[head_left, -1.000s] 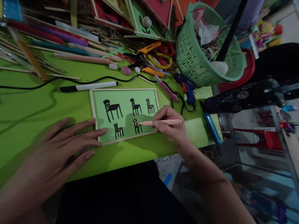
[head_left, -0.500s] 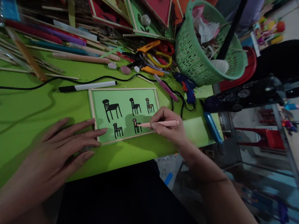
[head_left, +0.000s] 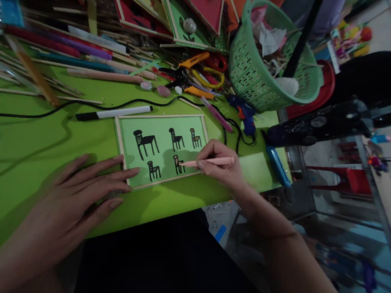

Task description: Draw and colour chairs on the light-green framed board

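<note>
A green card (head_left: 161,142) edged with thin wooden sticks lies on the green table, with several black chair drawings on it. My right hand (head_left: 217,165) pinches a pink marker (head_left: 221,161), whose tip rests at the lower middle chair drawing (head_left: 177,164). Fingers spread, my left hand (head_left: 84,190) lies flat at the card's left edge, its fingertips over the frame. Just above the card is a black and white marker (head_left: 114,113).
Sticks and pens crowd the table's far side beside scissors (head_left: 198,60) and framed cards. A green basket (head_left: 253,66) of scraps stands at the back right, near a blue glue gun (head_left: 246,118). A black cord (head_left: 112,104) crosses behind the card.
</note>
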The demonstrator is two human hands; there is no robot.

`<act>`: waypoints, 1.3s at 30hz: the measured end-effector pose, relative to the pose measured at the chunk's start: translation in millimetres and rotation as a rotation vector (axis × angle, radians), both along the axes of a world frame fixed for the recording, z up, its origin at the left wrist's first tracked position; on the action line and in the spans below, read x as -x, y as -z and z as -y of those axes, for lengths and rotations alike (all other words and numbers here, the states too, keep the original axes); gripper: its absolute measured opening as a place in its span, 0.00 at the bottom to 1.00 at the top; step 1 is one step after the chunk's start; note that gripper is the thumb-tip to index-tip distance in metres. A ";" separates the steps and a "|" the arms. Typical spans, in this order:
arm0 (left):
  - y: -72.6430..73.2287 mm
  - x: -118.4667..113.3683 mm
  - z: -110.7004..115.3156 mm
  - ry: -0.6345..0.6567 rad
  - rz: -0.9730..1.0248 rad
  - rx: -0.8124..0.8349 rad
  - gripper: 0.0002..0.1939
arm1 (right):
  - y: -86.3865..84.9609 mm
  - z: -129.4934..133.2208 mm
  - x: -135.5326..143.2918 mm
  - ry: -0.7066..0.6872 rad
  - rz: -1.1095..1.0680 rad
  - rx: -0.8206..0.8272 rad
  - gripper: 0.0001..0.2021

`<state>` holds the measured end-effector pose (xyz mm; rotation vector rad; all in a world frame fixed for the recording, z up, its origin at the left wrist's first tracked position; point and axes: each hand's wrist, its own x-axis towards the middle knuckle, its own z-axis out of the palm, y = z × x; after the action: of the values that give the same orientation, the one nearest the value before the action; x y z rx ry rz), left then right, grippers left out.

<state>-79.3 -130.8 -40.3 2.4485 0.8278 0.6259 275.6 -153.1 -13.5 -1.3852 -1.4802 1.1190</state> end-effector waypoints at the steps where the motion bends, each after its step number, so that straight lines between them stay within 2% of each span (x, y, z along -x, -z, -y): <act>1: -0.6 -0.9 0.2 -0.002 0.003 0.002 0.13 | 0.1 0.0 -0.1 0.003 0.003 0.001 0.09; 18: 2.9 4.2 -0.2 0.008 -0.052 0.027 0.15 | -0.9 0.0 -0.3 0.033 0.007 -0.012 0.08; 22: 5.8 6.6 -2.8 0.057 -0.089 -0.004 0.16 | 0.3 0.0 -0.5 0.023 0.020 -0.004 0.09; 32: 3.5 3.7 -0.1 0.013 -0.045 0.022 0.15 | -3.1 0.3 0.9 0.042 0.028 0.013 0.07; 39: 7.4 9.8 -3.0 0.065 -0.103 -0.005 0.17 | -3.2 0.8 0.6 0.018 0.028 0.036 0.08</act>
<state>-89.0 -127.8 -47.6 2.5193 0.7826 0.4822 275.0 -153.9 -10.3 -1.4417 -1.4707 1.1242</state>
